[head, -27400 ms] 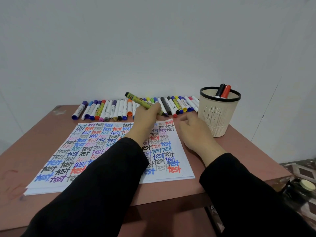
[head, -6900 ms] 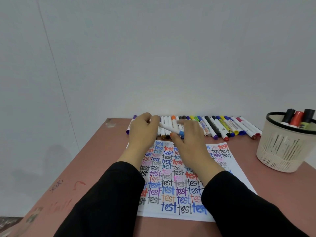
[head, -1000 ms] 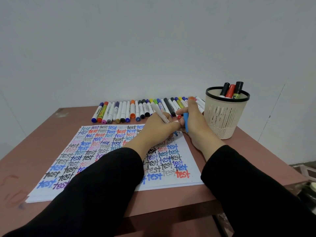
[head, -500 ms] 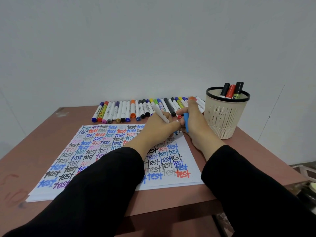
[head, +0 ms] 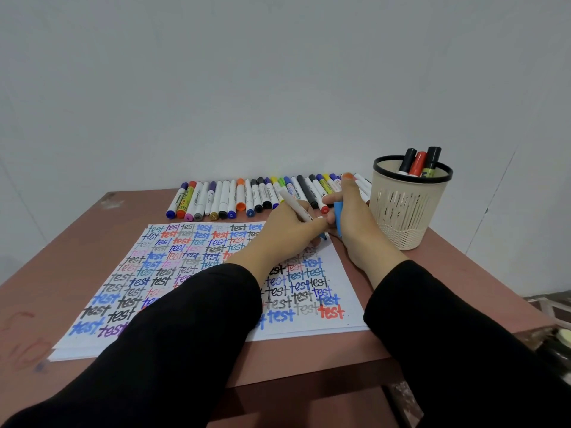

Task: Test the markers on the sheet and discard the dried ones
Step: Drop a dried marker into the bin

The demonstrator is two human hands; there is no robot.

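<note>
The testing step is in hand. The left hand (head: 287,233) grips an uncapped white marker (head: 293,202) like a pen, its blue tip down on the sheet (head: 336,273) near the top right corner, in one of the few unwritten patches. The right hand (head: 355,225) has its grip closed round the blue cap (head: 338,213), just beside the sheet's right edge. The next move depends on the mark it leaves: recap, then either back to the row of markers (head: 265,196) by the wall or into the basket (head: 408,211), where three others stand. The basket sits close to the right hand and near the right edge of the table (head: 92,230), so a careless sweep could tip it.
</note>
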